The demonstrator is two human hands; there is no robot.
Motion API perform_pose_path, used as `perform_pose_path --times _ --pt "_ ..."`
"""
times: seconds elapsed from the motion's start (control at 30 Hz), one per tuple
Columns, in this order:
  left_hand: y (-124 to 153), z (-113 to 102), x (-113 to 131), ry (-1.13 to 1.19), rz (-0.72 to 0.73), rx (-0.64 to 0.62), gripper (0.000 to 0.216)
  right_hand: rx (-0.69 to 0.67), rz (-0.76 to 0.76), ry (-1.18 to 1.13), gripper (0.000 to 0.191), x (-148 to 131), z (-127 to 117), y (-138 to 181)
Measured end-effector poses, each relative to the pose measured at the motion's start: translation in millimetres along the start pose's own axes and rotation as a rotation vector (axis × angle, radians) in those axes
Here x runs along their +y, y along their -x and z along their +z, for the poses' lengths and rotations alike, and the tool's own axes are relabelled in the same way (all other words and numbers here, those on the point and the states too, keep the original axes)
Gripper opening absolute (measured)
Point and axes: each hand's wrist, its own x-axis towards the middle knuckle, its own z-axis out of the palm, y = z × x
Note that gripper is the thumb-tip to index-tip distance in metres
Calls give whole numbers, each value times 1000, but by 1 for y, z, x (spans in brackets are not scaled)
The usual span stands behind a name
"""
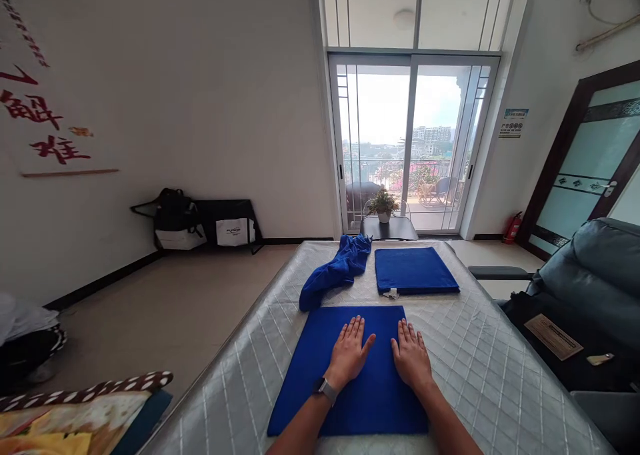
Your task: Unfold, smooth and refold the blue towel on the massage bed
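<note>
The head camera looks forward and down, over both hands (349,356) (412,358), toward the glass doors (413,141).

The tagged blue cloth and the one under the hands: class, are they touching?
Apart: the head view shows silver quilting between the tagged cloth and lower cloth.

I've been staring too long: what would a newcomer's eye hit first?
A flat blue cloth lies on the quilted cover, under the left hand and right hand. Just beyond are a crumpled blue cloth at left and a neat blue cloth at right, with a bright glass door behind.
</note>
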Motion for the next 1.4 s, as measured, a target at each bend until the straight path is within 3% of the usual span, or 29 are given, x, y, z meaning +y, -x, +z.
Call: perform_pose_path --times 0.17,0.3,0.83,1.0,1.4 --pt "24 -2 -89 -97 -61 65 65 -2 8 -5 67 -1 1 0" --pt "39 -1 -120 -74 -54 161 65 -2 8 19 66 -1 0 0" --pt "40 -6 -111 25 -111 186 71 -34 28 68 66 -8 -6 2" --pt "36 -6 -107 9 -192 167 81 -46 39 89 65 -10 -12 8" --pt "39 3 -114 -17 -139 194 72 -36 28 83 67 -6 0 34"
